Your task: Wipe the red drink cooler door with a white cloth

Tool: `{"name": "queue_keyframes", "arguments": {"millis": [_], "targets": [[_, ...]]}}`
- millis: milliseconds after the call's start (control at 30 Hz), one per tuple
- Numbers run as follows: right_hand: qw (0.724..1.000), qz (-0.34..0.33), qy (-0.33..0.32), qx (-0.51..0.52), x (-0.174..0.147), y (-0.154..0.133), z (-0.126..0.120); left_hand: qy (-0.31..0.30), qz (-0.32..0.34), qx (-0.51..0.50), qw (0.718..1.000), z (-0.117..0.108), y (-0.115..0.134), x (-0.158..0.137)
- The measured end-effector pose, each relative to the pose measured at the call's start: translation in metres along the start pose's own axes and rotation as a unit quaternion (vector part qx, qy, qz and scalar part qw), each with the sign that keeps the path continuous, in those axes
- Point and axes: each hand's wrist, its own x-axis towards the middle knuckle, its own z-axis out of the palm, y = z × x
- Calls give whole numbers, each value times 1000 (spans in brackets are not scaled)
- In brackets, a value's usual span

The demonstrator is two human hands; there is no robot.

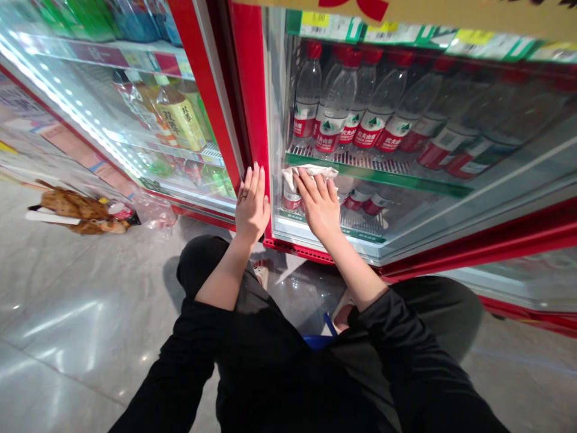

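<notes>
Cloth (291,174) lies against the glass door (419,210), under your right hand (323,210); fingers spread flat over it, not closed around it. Your left hand (252,210) lies flat, fingers together, at the red frame (252,84). Bottles (327,123) stand behind. Wiping appears under way; share done or left: cannot tell.

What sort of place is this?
Likely a shop, perhaps a supermarket or convenience store: a red-framed drinks cooler, rows of red-capped water bottles on its shelves, and yellow-and-white price labels above them.
</notes>
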Motion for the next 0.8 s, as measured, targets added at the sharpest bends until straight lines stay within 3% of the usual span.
{"name": "queue_keyframes", "arguments": {"millis": [100,233,367,600,800], "targets": [[1000,16,11,-4,17,-13,2,-1,1,5,1000,-1,1,0],[999,-6,-47,8,36,-30,0,3,2,21,1000,0,1,0],[997,-26,-70,28,30,-27,-2,1,4,18,1000,0,-1,-1],[999,19,-48,12,5,-10,-4,15,22,32,999,2,-5,-2],[1000,13,-8,19,36,-20,-6,29,26,22,999,3,-4,-2]]}}
